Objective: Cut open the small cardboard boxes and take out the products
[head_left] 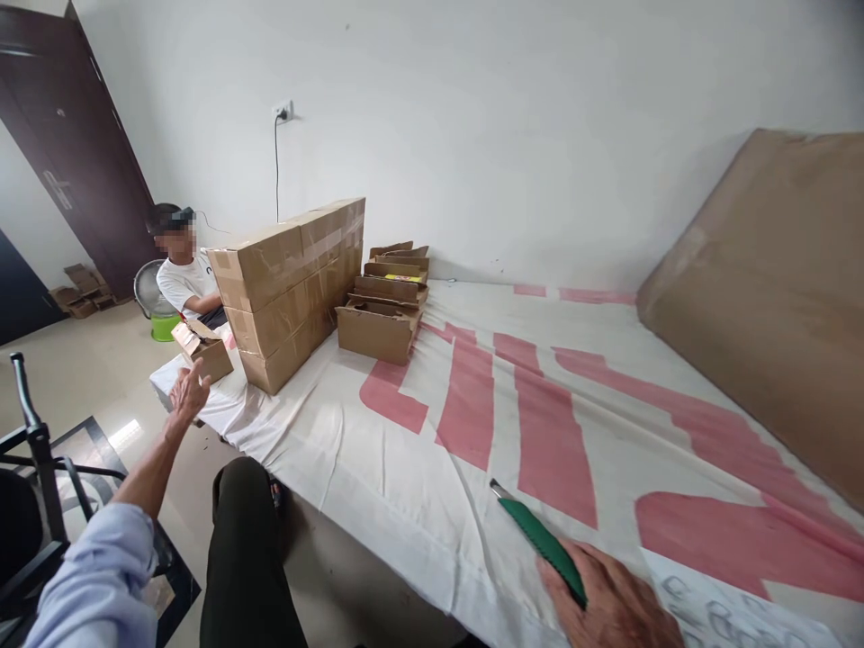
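Note:
My left hand (189, 391) reaches out on the left with its fingers extended and nothing seen in them. Just beyond its fingertips, at the end of the table, is a small cardboard box (217, 362) with its flaps raised; whether I touch it, I cannot tell. At the lower right, my right hand (607, 598) rests by the table's near edge, closed around the end of a green-handled knife (540, 538). The knife's short metal tip points away from me, up and left. Part of the handle is hidden by the hand.
Closed, taped cartons (290, 292) form a stacked wall on the table (398, 504). Several open boxes (378, 333) stand in a row beside it. A large cardboard sheet or box (762, 297) leans at right. Behind the stack sits a person (185, 279); a black chair (40, 468) is at left.

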`<state>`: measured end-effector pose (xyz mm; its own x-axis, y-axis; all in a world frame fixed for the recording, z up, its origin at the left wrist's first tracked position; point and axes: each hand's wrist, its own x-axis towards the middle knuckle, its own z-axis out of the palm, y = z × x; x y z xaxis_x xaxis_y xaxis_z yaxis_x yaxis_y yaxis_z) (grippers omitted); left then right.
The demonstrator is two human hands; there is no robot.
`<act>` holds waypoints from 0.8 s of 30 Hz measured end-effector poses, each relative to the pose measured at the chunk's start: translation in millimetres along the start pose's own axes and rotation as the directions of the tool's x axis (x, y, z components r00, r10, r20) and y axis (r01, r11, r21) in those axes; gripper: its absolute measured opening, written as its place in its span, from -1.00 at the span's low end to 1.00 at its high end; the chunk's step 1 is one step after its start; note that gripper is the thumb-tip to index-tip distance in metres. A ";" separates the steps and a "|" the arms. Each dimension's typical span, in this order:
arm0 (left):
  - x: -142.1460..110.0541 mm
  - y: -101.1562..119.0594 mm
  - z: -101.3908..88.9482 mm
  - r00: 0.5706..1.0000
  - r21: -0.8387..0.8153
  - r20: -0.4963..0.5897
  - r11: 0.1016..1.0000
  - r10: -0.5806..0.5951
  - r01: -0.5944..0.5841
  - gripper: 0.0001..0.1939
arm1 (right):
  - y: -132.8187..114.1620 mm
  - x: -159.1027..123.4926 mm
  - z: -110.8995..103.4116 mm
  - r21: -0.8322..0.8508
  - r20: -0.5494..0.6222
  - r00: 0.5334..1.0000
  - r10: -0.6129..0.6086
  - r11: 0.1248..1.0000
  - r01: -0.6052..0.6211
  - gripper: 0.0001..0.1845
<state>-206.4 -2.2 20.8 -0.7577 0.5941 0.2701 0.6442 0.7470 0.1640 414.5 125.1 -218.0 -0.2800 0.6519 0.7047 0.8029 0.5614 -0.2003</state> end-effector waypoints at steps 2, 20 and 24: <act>28.6 0.1 -8.4 1.000 0.023 0.017 1.000 0.007 -0.007 -0.37 | 0.3 0.0 0.0 -0.014 -0.007 1.000 -0.009 1.000 0.009 -0.66; 74.0 12.1 -12.0 0.998 0.109 0.066 0.994 0.009 -0.016 -0.58 | -3.2 4.4 -3.6 -0.010 0.046 0.998 0.039 0.999 -0.038 -0.68; 45.8 32.6 -22.7 0.998 0.088 0.052 0.996 0.019 -0.024 -0.61 | -4.1 5.3 -5.9 -0.011 0.067 0.996 0.052 0.999 -0.051 -0.69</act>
<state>-217.7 42.6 60.1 -0.7495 0.6232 0.2231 0.6505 0.7560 0.0734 412.8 123.2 -209.4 -0.2726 0.7131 0.6459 0.8221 0.5214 -0.2286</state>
